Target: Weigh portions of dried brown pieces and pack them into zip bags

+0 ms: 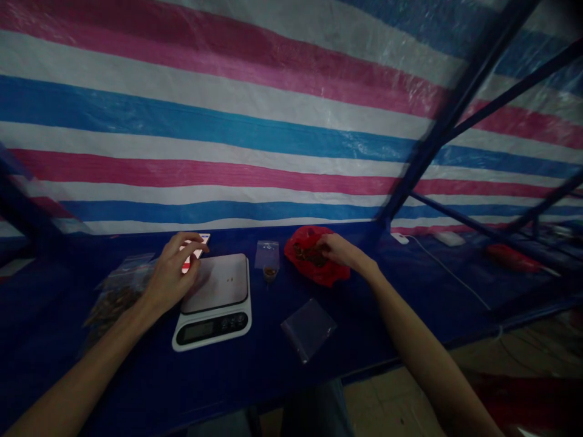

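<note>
My left hand (173, 267) hovers over a lit phone (186, 264), its fingers apart and bent above the screen; whether they touch it cannot be made out. Beside that hand, a white kitchen scale (212, 300) carries a few tiny brown bits on its plate, and its display is too dim to read. My right hand (336, 249) reaches into an open red plastic bag (314, 276) of small brown pieces (310, 254). Its fingertips are pressed together among them, and what they pinch is hidden. Between scale and red bag lies a small clear zip bag (268, 255) with some brown bits at its bottom.
Flat clear bags (310, 329) lie near the blue table's (268, 376) front edge. At left are larger clear bags of brown pieces (113, 303). A white cable (449, 270), another red bag (512, 258) and blue metal bars (423, 152) stand to the right; striped sheeting hangs behind.
</note>
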### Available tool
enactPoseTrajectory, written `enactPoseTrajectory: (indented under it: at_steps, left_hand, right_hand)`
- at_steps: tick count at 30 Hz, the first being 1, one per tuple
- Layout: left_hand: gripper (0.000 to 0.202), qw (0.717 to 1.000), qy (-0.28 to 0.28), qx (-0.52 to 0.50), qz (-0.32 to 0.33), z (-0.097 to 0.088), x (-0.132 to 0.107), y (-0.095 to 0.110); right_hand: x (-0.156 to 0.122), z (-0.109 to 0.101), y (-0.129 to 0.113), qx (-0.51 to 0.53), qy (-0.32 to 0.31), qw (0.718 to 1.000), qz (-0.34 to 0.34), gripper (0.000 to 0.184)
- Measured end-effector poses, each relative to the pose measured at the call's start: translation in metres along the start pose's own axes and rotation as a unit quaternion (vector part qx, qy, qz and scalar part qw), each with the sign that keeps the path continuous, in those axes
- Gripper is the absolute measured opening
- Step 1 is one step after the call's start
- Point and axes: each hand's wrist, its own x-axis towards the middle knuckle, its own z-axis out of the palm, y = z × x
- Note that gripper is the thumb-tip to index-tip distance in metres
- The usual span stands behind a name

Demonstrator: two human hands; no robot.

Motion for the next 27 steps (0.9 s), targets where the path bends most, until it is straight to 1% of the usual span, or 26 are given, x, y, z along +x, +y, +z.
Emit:
enactPoseTrajectory:
  at_steps: [4, 6, 9, 11, 15, 19, 21, 23, 25, 27]
  left_hand:
    - [0.020, 1.000, -0.002, 0.000, -0.001, 0.001, 0.000, 0.000]
    - [0.020, 1.000, -0.003, -0.001, -0.001, 0.001, 0.001, 0.001]
    - [0.020, 1.000, -0.001, 0.004, 0.003, 0.001, 0.001, 0.002]
    - [0.020, 1.000, 0.002, 0.008, 0.005, 0.000, 0.001, 0.003]
    - [0.019, 1.000, 0.006, 0.012, 0.010, 0.000, 0.001, 0.004]
    - [0.020, 0.999, 0.002, 0.026, 0.022, -0.004, 0.003, 0.001]
    - [0.021, 0.998, 0.025, 0.055, 0.026, -0.012, 0.006, -0.004]
    - [0.022, 0.993, 0.078, 0.089, 0.015, -0.023, 0.008, -0.012]
    - [0.024, 0.986, 0.130, 0.103, -0.007, -0.035, 0.009, -0.020]
    - [0.026, 0.984, 0.145, 0.102, -0.019, -0.044, 0.008, -0.025]
  right_hand:
    - [-0.006, 0.002, 0.004, 0.046, 0.014, 0.999, -0.016, 0.015]
    - [-0.009, 0.006, 0.003, 0.034, 0.009, 0.999, -0.020, 0.019]
    - [-0.009, 0.018, -0.002, -0.012, -0.001, 1.000, -0.029, 0.030]
    - [-0.008, 0.026, -0.004, -0.024, -0.002, 0.999, -0.037, 0.034]
    - [-0.006, 0.030, -0.002, -0.019, 0.003, 0.998, -0.068, 0.032]
    - [-0.004, 0.023, 0.002, 0.014, 0.018, 0.995, -0.096, 0.023]
    - [-0.003, 0.018, 0.004, 0.042, 0.030, 0.992, -0.112, 0.022]
    - [-0.002, 0.014, 0.006, 0.078, 0.050, 0.988, -0.127, 0.023]
    - [-0.003, 0.012, 0.007, 0.113, 0.084, 0.981, -0.136, 0.025]
    - [-0.003, 0.011, 0.007, 0.142, 0.121, 0.973, -0.136, 0.026]
